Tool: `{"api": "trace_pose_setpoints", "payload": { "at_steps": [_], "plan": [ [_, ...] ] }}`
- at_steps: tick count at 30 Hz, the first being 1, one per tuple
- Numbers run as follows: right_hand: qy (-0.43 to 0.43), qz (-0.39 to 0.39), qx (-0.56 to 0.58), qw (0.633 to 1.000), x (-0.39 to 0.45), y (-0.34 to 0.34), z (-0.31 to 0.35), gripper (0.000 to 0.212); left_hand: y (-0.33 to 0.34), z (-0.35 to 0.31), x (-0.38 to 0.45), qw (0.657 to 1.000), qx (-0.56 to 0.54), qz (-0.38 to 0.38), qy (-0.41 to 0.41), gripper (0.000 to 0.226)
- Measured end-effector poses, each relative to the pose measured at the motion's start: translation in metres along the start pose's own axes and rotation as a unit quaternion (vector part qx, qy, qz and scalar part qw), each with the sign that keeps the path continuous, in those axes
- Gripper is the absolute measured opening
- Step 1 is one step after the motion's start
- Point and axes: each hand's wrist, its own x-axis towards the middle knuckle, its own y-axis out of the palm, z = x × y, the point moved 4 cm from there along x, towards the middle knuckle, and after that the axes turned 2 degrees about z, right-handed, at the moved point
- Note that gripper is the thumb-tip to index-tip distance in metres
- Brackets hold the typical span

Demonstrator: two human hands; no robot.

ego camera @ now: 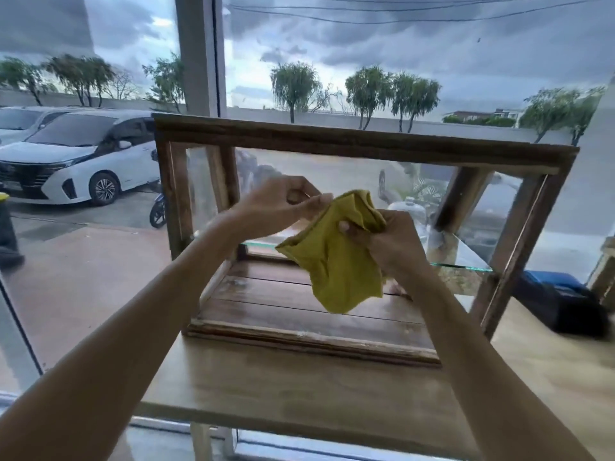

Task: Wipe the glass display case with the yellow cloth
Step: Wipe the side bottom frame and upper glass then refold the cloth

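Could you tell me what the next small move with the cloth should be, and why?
Probably bunch the yellow cloth into the right hand and press it to a pane of the glass display case. Both hands hold it in mid-air, the left hand pinching its top edge, and it touches no glass yet.

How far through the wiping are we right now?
Done: nothing I can confirm; the glass display case shows hazy smears on its panes. In hand: both the left hand and right hand hold the yellow cloth in front of the case, not on the glass. Left: apparently most of the wiping.
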Motion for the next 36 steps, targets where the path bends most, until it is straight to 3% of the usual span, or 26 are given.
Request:
{"api": "trace_pose_setpoints", "payload": {
  "at_steps": [5,11,15,19,21,27,31,34,36],
  "plan": [
    [0.048,-0.012,-0.011,0.999,-0.017,-0.063,-0.050,0.014,0.086,0.020,-0.008,0.990,-0.056,0.090,-0.088,0.049],
    [0.088,-0.006,0.000,0.996,-0.043,-0.134,-0.100,0.019,0.188,0.026,0.000,0.995,-0.045,0.040,-0.076,0.013],
    [0.125,0.008,0.010,0.992,-0.064,-0.179,-0.131,0.018,0.232,0.017,0.004,0.993,-0.077,-0.004,-0.090,0.031],
    [0.176,0.050,0.028,0.983,-0.091,-0.209,-0.166,0.017,0.285,0.001,0.004,0.955,-0.264,-0.020,-0.131,0.037],
    [0.176,0.037,0.002,0.984,-0.104,-0.226,-0.182,0.019,0.312,-0.014,0.000,0.953,-0.270,-0.027,-0.134,0.030],
    [0.189,-0.014,-0.139,0.972,-0.137,-0.263,-0.235,0.032,0.387,-0.012,-0.015,0.971,-0.123,-0.087,-0.184,0.009],
    [0.219,-0.029,-0.231,0.947,-0.147,-0.271,-0.278,0.028,0.423,0.001,-0.022,0.965,-0.055,-0.104,-0.236,0.027],
    [0.205,-0.013,-0.329,0.922,-0.155,-0.269,-0.298,0.060,0.437,0.006,-0.031,0.965,0.015,-0.147,-0.215,0.029],
    [0.149,-0.028,-0.390,0.908,-0.157,-0.265,-0.299,0.056,0.445,0.002,-0.036,0.973,0.060,-0.132,-0.180,0.025]
  ]
}}
